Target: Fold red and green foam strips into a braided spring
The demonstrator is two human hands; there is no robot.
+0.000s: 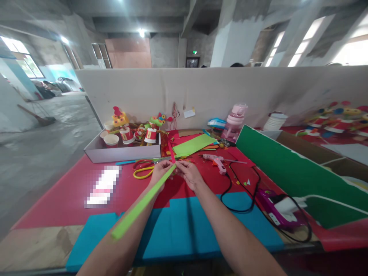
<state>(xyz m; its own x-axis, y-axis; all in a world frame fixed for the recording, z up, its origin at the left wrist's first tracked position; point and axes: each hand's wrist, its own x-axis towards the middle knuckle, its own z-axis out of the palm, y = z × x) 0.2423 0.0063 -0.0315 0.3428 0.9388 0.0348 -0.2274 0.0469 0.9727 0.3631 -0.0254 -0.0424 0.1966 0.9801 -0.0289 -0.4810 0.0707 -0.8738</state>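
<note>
My left hand (160,171) and my right hand (189,173) meet over the red-covered table, fingertips pinched together. Between them is one end of a long light-green paper strip (140,207), whose free end slants back over my left forearm. A narrow red paper strip (171,151) meets it at the fingertips and points away from me. Whether the two strips are fastened together is hidden by the fingers. Just left of my left hand lie scissors with yellow and red handles (143,173). Beyond my hands rests a light-green paper sheet (195,146).
A pink glue gun (216,161) lies to the right, its black cord looping towards a purple power strip (280,212). A white box (123,154) with paper-cup figures stands at the back left. A green box (276,168) bounds the right side. Blue sheets (184,230) cover the front edge.
</note>
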